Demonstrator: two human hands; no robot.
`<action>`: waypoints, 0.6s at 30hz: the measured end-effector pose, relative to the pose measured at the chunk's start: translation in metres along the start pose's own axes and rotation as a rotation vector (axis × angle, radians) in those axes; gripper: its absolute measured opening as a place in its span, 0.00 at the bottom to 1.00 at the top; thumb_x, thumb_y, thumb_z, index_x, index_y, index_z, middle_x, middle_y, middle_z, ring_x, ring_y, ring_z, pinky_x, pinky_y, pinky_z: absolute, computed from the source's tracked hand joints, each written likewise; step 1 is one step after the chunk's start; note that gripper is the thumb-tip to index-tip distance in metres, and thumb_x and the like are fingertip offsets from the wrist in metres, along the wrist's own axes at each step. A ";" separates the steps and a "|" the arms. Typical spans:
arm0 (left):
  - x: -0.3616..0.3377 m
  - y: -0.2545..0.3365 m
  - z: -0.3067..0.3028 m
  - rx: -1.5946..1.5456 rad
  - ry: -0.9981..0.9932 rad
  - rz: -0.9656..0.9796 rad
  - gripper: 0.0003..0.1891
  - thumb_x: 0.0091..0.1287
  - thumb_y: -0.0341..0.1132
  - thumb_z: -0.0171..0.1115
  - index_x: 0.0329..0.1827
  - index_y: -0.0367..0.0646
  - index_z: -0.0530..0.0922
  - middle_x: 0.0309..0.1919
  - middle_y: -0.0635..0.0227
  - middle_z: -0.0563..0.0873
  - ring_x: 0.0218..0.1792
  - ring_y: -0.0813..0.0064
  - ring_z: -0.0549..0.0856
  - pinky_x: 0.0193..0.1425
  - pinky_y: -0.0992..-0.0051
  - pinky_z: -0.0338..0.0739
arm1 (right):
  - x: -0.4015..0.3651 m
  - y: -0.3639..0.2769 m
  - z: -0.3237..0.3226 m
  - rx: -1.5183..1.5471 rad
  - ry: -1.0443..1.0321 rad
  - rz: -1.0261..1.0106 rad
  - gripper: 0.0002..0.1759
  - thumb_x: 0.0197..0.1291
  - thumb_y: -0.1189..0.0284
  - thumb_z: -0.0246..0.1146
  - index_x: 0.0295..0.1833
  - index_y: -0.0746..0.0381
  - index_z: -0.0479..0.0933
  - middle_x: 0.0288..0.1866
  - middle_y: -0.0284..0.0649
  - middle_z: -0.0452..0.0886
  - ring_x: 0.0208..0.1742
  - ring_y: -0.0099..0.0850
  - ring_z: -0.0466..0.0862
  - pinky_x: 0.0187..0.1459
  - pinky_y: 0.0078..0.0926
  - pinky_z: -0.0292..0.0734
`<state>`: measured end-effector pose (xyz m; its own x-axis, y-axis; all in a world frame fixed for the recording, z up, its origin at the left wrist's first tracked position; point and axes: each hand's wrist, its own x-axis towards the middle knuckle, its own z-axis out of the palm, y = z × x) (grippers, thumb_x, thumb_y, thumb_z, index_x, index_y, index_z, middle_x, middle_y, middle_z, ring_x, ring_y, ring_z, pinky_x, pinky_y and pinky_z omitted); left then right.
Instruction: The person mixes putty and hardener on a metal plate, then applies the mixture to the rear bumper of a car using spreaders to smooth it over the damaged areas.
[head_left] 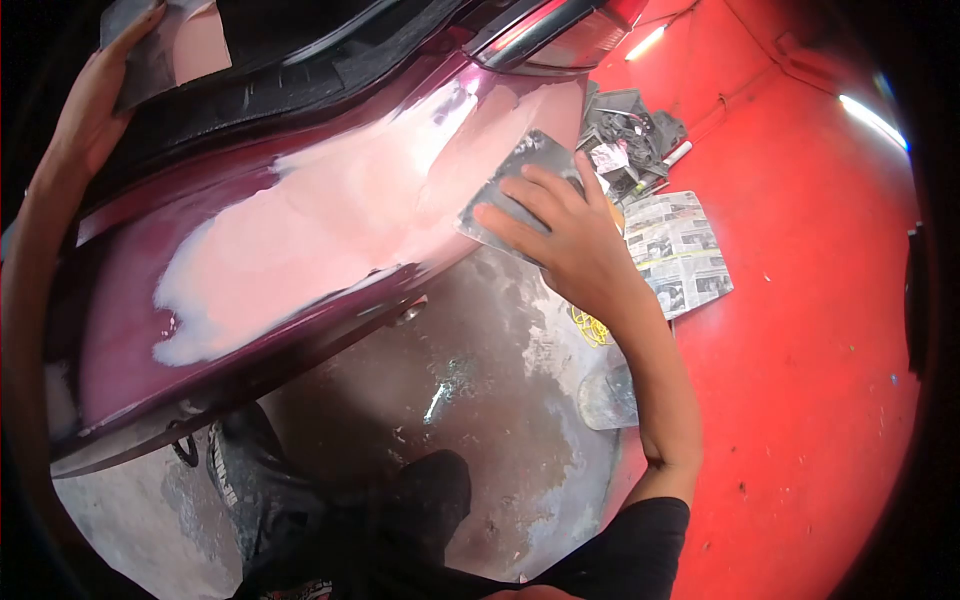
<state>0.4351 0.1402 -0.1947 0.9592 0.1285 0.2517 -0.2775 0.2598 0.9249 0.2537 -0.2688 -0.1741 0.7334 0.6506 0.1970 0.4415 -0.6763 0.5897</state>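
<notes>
Red paintwork, probably a wall, backs the purple car panel (pixel 120 345) and its pale pink patch (pixel 340 215). I see the right hand's (pixel 590 245) fingers spread across a grey sheet (pixel 485 215) at the patch's edge, likely to spread pressure; its thumb is hidden, so I can't tell whether it pinches. The left hand (pixel 95 110) grips a pink-smeared board (pixel 200 45), apparently kept clear. The tail light (pixel 585 40) crowds above; newspaper (pixel 690 245) lies beyond.
</notes>
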 end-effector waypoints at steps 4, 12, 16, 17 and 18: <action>-0.001 -0.002 -0.001 0.018 0.016 0.035 0.28 0.71 0.51 0.59 0.70 0.48 0.75 0.67 0.69 0.76 0.67 0.75 0.74 0.71 0.68 0.66 | -0.013 0.014 -0.008 -0.027 0.003 0.033 0.34 0.50 0.84 0.62 0.62 0.41 0.77 0.58 0.33 0.78 0.63 0.37 0.77 0.70 0.68 0.57; 0.012 -0.008 -0.010 -0.018 -0.061 0.008 0.26 0.71 0.50 0.60 0.67 0.45 0.76 0.61 0.71 0.81 0.59 0.78 0.80 0.65 0.74 0.72 | 0.010 -0.018 -0.003 -0.014 0.106 0.028 0.28 0.60 0.73 0.57 0.67 0.49 0.72 0.61 0.39 0.76 0.63 0.43 0.75 0.66 0.69 0.60; 0.007 -0.007 -0.011 -0.030 -0.096 0.009 0.26 0.70 0.50 0.62 0.66 0.45 0.77 0.59 0.70 0.82 0.58 0.78 0.81 0.63 0.75 0.73 | -0.002 -0.031 0.006 0.018 0.104 -0.002 0.26 0.59 0.73 0.57 0.66 0.52 0.73 0.62 0.38 0.75 0.64 0.43 0.73 0.65 0.69 0.60; 0.008 -0.008 -0.012 -0.031 -0.099 0.003 0.26 0.71 0.50 0.61 0.65 0.45 0.77 0.59 0.70 0.82 0.57 0.78 0.81 0.62 0.75 0.74 | -0.004 -0.030 0.007 0.015 0.105 0.005 0.26 0.59 0.72 0.57 0.65 0.52 0.73 0.62 0.37 0.75 0.64 0.43 0.73 0.65 0.69 0.61; 0.011 -0.010 -0.013 -0.033 -0.103 -0.002 0.25 0.71 0.50 0.61 0.65 0.45 0.78 0.59 0.70 0.82 0.57 0.78 0.81 0.62 0.75 0.74 | -0.005 -0.030 0.008 0.010 0.106 0.014 0.26 0.59 0.72 0.57 0.65 0.53 0.73 0.62 0.37 0.75 0.64 0.43 0.73 0.65 0.69 0.61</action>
<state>0.4474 0.1516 -0.2050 0.9596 0.0291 0.2797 -0.2758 0.2917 0.9159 0.2407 -0.2548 -0.1989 0.6813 0.6733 0.2872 0.4372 -0.6889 0.5781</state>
